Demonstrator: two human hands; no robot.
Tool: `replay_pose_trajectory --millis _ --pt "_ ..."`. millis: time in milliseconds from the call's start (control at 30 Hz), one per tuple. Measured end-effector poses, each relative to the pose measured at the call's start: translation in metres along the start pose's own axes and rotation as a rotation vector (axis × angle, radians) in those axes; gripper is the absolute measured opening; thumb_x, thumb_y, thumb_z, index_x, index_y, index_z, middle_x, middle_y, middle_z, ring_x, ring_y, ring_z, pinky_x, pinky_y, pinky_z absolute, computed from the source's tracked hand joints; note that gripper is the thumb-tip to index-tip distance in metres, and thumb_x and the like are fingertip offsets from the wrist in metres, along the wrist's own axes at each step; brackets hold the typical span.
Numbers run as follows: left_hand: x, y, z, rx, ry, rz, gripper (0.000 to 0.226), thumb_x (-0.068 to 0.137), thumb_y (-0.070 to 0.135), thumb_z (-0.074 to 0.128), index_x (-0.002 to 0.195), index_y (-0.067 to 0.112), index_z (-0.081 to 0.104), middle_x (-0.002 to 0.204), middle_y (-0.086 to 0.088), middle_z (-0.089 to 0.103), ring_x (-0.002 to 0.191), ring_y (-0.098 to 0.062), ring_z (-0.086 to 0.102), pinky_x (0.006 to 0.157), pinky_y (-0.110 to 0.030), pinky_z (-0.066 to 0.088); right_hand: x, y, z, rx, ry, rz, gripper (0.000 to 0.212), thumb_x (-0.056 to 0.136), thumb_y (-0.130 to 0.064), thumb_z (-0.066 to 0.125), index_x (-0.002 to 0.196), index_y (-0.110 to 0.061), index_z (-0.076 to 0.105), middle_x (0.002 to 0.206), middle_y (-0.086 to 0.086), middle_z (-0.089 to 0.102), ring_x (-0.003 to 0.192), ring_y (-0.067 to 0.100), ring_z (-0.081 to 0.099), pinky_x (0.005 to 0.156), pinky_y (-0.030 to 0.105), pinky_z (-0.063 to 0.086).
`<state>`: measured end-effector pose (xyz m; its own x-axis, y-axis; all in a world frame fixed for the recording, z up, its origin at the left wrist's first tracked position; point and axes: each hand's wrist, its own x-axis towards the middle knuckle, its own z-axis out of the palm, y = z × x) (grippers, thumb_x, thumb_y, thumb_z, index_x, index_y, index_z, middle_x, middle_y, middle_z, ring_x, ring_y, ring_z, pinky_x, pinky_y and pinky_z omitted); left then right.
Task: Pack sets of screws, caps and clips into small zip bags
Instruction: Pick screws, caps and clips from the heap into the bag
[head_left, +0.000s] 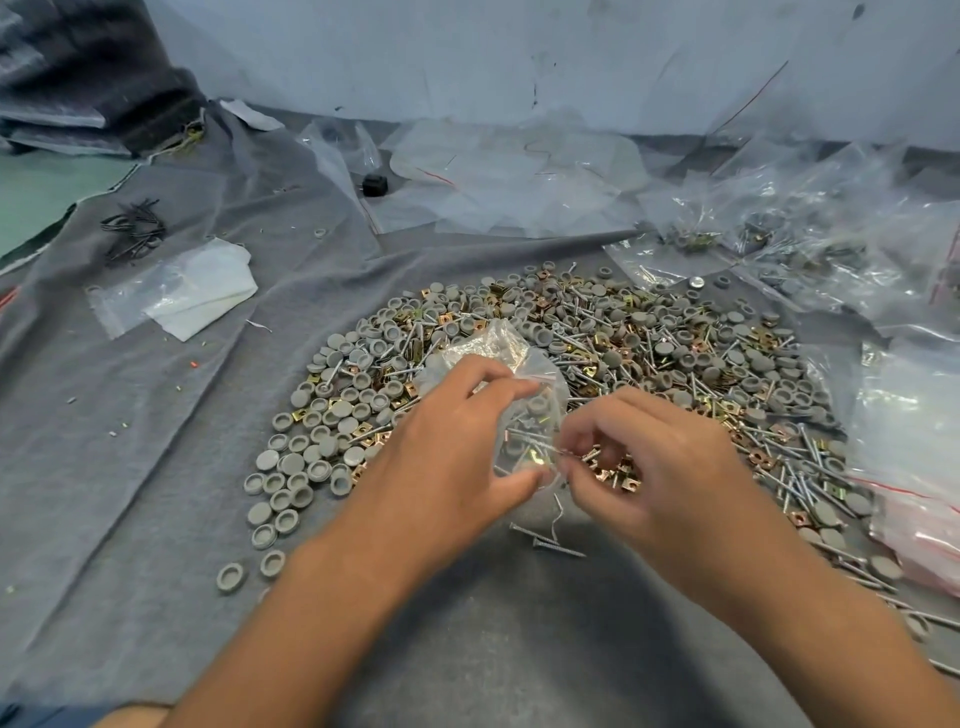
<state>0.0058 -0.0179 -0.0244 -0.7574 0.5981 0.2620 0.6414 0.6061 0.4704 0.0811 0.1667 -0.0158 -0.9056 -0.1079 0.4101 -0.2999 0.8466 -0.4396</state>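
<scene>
- Over the near edge of the big heap, I see both hands working on one small zip bag (511, 410).
- My left hand (447, 441) pinches the bag between thumb and fingers: fingertips at its upper edge near the red zip line, thumb at the lower edge.
- My right hand (654, 462) has its fingers curled and pinches a few screws together with a brass-coloured clip right at the bag's side, touching the plastic.
- Inside the bag I can make out screws, a clip and a grey cap; I cannot count them.
- Heaped behind and around the hands lie grey caps (311, 457), long silver screws (810, 478) and brass clips (561, 301), all mixed, on a grey cloth (156, 467) that covers the worktop.
- Two loose screws (550, 540) lie on the cloth just below the bag, between my wrists.
- Filled bags (810, 244) sit piled at the far right, more bags (914, 467) along the right edge.
- Empty clear bags (519, 176) lie at the back near the wall.
- A flat bag with white paper (182, 296) lies at the left, black ties (135, 234) beyond it, and a small black block (375, 184) near the back.
</scene>
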Motion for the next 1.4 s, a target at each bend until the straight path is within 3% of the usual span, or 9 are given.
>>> replay_pose_trajectory --millis 167,400,733,833,1000,1133,1233,1300,1400 --pt "0.001 0.004 -0.002 -0.017 -0.011 0.005 0.068 0.080 0.053 0.068 0.143 0.032 0.053 0.129 0.020 0.042 0.111 -0.001 0.053 0.101 -0.028 0.049 0.004 -0.004 0.008 0.002 0.089 0.031 0.012 0.085 -0.031 0.071 0.093 -0.022 0.067 0.086 -0.016 0.057 0.074 -0.004 0.048 0.069 0.012 0.042" --pt "0.000 0.000 -0.005 -0.006 0.029 -0.038 0.071 0.078 0.041 0.082 0.142 0.032 0.053 0.122 0.024 0.040 0.107 0.003 0.049 0.096 -0.015 0.040 -0.010 0.006 0.018 -0.073 -0.264 0.229 0.017 0.088 -0.053 0.065 0.093 -0.040 0.054 0.091 -0.023 0.054 0.082 -0.004 0.053 0.072 0.023 0.048" --pt "0.002 -0.006 -0.009 -0.016 0.043 -0.063 0.072 0.077 0.044 0.082 0.142 0.031 0.054 0.122 0.023 0.044 0.093 0.019 0.043 0.079 -0.002 0.035 -0.008 -0.002 0.027 -0.306 -0.330 0.115 0.011 0.104 -0.044 0.042 0.104 -0.038 0.052 0.103 -0.017 0.047 0.100 0.010 0.047 0.071 0.025 0.039" --pt "0.001 -0.004 -0.009 -0.015 0.034 -0.064 0.072 0.077 0.044 0.082 0.142 0.032 0.052 0.122 0.023 0.043 0.093 0.017 0.044 0.081 -0.004 0.035 -0.008 0.004 0.014 -0.131 -0.358 0.159 0.009 0.102 -0.045 0.039 0.097 -0.041 0.044 0.098 -0.022 0.047 0.093 0.001 0.045 0.074 0.023 0.038" --pt "0.000 0.000 -0.008 -0.013 0.035 -0.055 0.073 0.076 0.041 0.084 0.142 0.030 0.054 0.124 0.022 0.043 0.103 0.002 0.050 0.094 -0.013 0.041 -0.003 0.006 -0.018 0.205 -0.170 0.192 0.012 0.092 -0.052 0.043 0.088 -0.042 0.048 0.089 -0.025 0.060 0.072 0.000 0.055 0.063 0.009 0.041" --pt "0.000 0.006 -0.006 -0.013 0.011 -0.036 0.071 0.078 0.040 0.082 0.142 0.029 0.054 0.127 0.017 0.045 0.112 -0.006 0.054 0.102 -0.033 0.050 0.008 -0.007 0.001 0.105 -0.006 0.119 0.009 0.092 -0.033 0.062 0.085 -0.032 0.058 0.069 -0.018 0.057 0.070 0.004 0.058 0.059 0.013 0.042" --pt "0.000 0.007 -0.005 -0.012 0.006 -0.039 0.071 0.079 0.041 0.081 0.143 0.031 0.052 0.127 0.018 0.044 0.110 -0.004 0.054 0.101 -0.028 0.049 0.009 -0.008 0.004 0.091 0.061 0.142 0.014 0.090 -0.041 0.063 0.084 -0.029 0.063 0.068 -0.018 0.058 0.071 0.003 0.059 0.061 0.014 0.044" --pt "0.000 0.004 -0.005 -0.008 0.007 -0.047 0.074 0.079 0.040 0.083 0.144 0.031 0.051 0.127 0.019 0.043 0.111 -0.003 0.053 0.101 -0.020 0.043 0.003 0.001 -0.002 0.113 -0.018 0.201 0.015 0.086 -0.050 0.062 0.081 -0.036 0.060 0.075 -0.020 0.062 0.074 -0.003 0.058 0.061 0.009 0.043" --pt "0.001 0.002 -0.005 0.002 0.010 -0.059 0.075 0.078 0.041 0.082 0.145 0.032 0.049 0.126 0.021 0.041 0.109 -0.001 0.051 0.093 -0.011 0.035 -0.007 0.009 -0.001 -0.028 -0.432 0.227 0.028 0.080 -0.064 0.066 0.094 -0.042 0.059 0.087 -0.024 0.060 0.082 -0.005 0.056 0.065 0.015 0.045"
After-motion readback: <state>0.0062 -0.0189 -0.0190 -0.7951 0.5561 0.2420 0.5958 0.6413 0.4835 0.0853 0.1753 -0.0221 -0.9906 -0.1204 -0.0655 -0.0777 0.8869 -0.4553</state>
